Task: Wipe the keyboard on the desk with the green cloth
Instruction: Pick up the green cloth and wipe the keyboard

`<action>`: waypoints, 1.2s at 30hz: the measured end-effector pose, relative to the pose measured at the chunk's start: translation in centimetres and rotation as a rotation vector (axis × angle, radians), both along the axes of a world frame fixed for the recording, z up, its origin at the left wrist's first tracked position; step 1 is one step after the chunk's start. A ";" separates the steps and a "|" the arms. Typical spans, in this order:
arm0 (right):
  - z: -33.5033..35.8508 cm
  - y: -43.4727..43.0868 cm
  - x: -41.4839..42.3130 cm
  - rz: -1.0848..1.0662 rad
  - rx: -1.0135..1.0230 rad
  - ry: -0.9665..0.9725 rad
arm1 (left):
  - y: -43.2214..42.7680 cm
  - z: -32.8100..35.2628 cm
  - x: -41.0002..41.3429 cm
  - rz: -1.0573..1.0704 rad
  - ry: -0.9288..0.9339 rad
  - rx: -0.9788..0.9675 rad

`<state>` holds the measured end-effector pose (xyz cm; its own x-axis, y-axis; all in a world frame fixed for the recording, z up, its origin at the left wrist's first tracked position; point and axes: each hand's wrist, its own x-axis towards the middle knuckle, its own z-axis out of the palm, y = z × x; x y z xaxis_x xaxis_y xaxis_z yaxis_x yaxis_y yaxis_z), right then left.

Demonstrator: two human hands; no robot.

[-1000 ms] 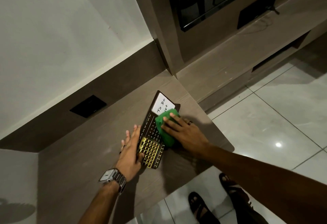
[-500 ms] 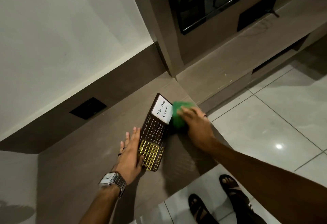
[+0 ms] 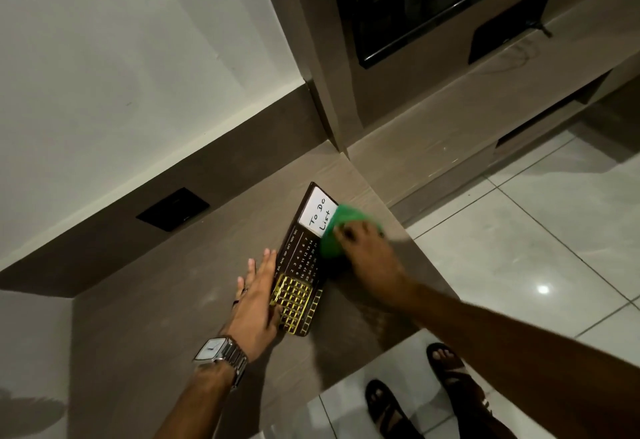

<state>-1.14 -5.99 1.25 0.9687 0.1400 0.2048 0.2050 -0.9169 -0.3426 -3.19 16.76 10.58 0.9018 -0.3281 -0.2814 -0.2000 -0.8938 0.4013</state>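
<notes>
Since half a second ago, my right hand [image 3: 372, 258] has slid the green cloth [image 3: 337, 230] back from the desk beside the keyboard onto its right edge, where it now covers part of the white "To Do List" panel [image 3: 320, 214]. That hand's fingers curl down over the cloth, pressing it; they are motion-blurred, so I can't tell the exact grip. The keyboard [image 3: 300, 265] lies on the brown desk [image 3: 166, 300], long axis running from about 6 toward 12 o'clock, near the desk's right edge. At its 9 o'clock, my left hand [image 3: 256, 303] lies flat, fingers spread straight, thumb on the gold keys. A wristwatch [image 3: 219, 352] sits on that wrist.
</notes>
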 end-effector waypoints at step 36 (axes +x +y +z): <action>0.8 4.3 -3.7 0.025 0.098 0.209 | 0.7 -0.9 0.1 0.012 -0.001 -0.030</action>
<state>-4.83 -1.70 2.10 0.9881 0.1535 0.0135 0.1419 -0.8726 -0.4674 -3.05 17.48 9.68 0.9060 -0.3256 -0.2705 -0.1900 -0.8838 0.4275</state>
